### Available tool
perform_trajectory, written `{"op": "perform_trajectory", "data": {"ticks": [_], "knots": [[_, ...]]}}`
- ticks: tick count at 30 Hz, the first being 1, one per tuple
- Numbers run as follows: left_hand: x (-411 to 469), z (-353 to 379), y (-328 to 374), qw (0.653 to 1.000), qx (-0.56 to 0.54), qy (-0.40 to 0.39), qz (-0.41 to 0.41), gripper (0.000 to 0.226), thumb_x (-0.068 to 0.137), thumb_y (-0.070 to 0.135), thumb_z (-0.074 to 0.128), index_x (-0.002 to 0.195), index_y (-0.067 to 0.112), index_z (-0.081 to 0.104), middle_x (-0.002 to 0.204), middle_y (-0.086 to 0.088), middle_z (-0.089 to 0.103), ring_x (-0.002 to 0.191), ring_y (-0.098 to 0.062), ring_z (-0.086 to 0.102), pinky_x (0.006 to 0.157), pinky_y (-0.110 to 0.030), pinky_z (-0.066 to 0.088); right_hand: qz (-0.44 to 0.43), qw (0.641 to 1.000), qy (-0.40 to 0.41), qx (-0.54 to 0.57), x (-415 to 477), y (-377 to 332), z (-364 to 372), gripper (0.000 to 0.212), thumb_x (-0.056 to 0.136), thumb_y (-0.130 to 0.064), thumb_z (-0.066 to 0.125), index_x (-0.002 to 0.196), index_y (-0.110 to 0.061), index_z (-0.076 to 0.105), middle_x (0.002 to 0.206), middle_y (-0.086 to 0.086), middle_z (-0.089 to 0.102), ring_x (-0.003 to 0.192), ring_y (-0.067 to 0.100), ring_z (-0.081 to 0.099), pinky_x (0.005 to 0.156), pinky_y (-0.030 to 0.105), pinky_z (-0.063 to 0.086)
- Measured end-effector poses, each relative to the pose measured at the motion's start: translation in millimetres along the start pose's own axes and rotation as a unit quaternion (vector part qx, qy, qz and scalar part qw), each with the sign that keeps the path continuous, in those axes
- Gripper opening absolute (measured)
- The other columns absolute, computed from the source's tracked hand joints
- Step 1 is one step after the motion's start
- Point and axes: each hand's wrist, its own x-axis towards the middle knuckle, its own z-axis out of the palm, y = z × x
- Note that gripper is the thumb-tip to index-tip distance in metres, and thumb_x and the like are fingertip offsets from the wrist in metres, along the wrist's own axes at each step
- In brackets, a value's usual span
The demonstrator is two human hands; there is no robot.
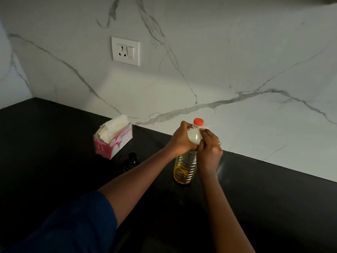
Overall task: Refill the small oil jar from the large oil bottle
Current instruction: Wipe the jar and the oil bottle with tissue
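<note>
Both hands grasp the upper half of the large oil bottle [185, 168], which stands upright on the table [255, 189]: left hand [182, 139] at its nine o'clock, right hand [209, 150] at three. The red cap [198, 121] is on, so I judge unscrewing comes next. The small oil jar [132, 159] waits apart at nine o'clock, the tissue box [116, 143] beyond it.

Place: a home kitchen, judging from the fittings and goods showing.
Worktop: a black stone countertop [273, 198] is running along the wall and turning a corner at the left.
Wall: a white marble-look backsplash [237, 61] with grey veins is rising straight from it.
Power: 1 white socket with a switch [125, 51] is sitting in the backsplash.
Goods: 1 large oil bottle [185, 168] holding yellow oil and 1 pink tissue box [114, 143] are standing on the countertop.
</note>
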Motion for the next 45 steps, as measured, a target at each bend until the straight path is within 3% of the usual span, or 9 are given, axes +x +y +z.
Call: {"op": "perform_trajectory", "data": {"ticks": [7,14,18,23,27,32,35,41,45], "knots": [[0,1,-7,0.996,0.030,-0.078,0.009,0.091,0.075,0.017,0.072,0.145,0.018,0.013,0.142,-0.009,0.026,0.132,-0.025,0.028,0.108,-0.042,0.034,0.077,0.996,0.022,0.040,4,-4,-1,0.027,0.081,0.010,0.056,0.103,0.001,0.070,0.106,0.018,0.069,0.096,0.029,0.067,0.085,0.024,0.045],[-6,-2,-11,0.998,-0.039,-0.047,0.020,0.070,0.082,0.001,0.062,0.141,0.013,0.027,0.138,-0.008,0.036,0.123,-0.017,0.042,0.095,-0.025,0.039,-0.036,0.999,0.014,-0.010,-16,-12,1,0.028,0.082,-0.008,0.052,0.097,0.006,0.070,0.098,0.019,0.070,0.095,0.032,0.065,0.085,0.037,0.053],[1,2,-15,1.000,0.013,0.020,0.020,0.057,0.086,0.020,0.063,0.135,0.015,0.035,0.135,-0.009,0.038,0.123,-0.023,0.043,0.102,-0.033,0.043,-0.102,0.992,-0.042,-0.061,-8,-14,6,0.023,0.081,-0.008,0.059,0.097,0.005,0.070,0.097,0.018,0.071,0.097,0.033,0.067,0.091,0.033,0.047],[4,0,-14,0.998,0.060,0.014,0.024,0.051,0.093,0.017,0.053,0.140,0.018,0.033,0.142,-0.008,0.028,0.129,-0.024,0.036,0.104,-0.034,0.041,-0.165,0.976,-0.083,-0.117,-4,-17,2,0.036,0.064,0.006,0.079,0.099,0.005,0.070,0.099,0.018,0.071,0.099,0.036,0.065,0.086,0.040,0.052],[1,8,-12,0.998,0.057,0.014,0.033,0.056,0.088,0.019,0.060,0.137,0.015,0.032,0.141,-0.009,0.030,0.128,-0.024,0.034,0.102,-0.035,0.041,-0.143,0.981,-0.065,-0.110,-14,-8,-5,0.036,0.068,0.004,0.076,0.104,0.005,0.068,0.104,0.018,0.070,0.104,0.037,0.063,0.089,0.040,0.050],[-6,8,-14,0.999,-0.042,-0.012,0.019,0.075,0.074,0.013,0.075,0.133,0.013,0.029,0.130,-0.008,0.049,0.114,-0.022,0.054,0.083,-0.024,0.047,-0.036,0.998,-0.008,-0.044,-19,-7,-7,0.029,0.080,0.002,0.055,0.106,0.006,0.066,0.106,0.020,0.068,0.104,0.036,0.063,0.088,0.039,0.047],[-11,6,-19,0.993,-0.105,-0.040,0.021,0.076,0.073,0.009,0.075,0.134,0.013,0.029,0.131,-0.008,0.047,0.114,-0.021,0.053,0.090,-0.028,0.048,0.007,1.000,-0.008,-0.025,-8,-6,-8,0.031,0.077,0.008,0.054,0.105,0.005,0.067,0.106,0.021,0.069,0.102,0.036,0.064,0.087,0.043,0.049],[-10,1,-26,0.994,-0.102,-0.041,0.004,0.088,0.073,0.010,0.075,0.144,0.025,0.025,0.138,-0.004,0.024,0.127,-0.016,0.033,0.107,-0.033,0.036,-0.038,0.999,-0.007,-0.026,-21,-5,-7,0.034,0.084,-0.006,0.044,0.106,0.005,0.067,0.107,0.019,0.068,0.105,0.035,0.063,0.092,0.041,0.044],[-5,0,-23,0.998,-0.056,-0.034,0.004,0.078,0.070,0.006,0.074,0.136,0.015,0.034,0.137,-0.008,0.028,0.124,-0.025,0.040,0.101,-0.038,0.043,-0.100,0.993,-0.011,-0.058,-25,-4,-5,0.031,0.084,-0.009,0.049,0.103,0.005,0.068,0.105,0.019,0.069,0.103,0.034,0.063,0.091,0.036,0.045]]}}
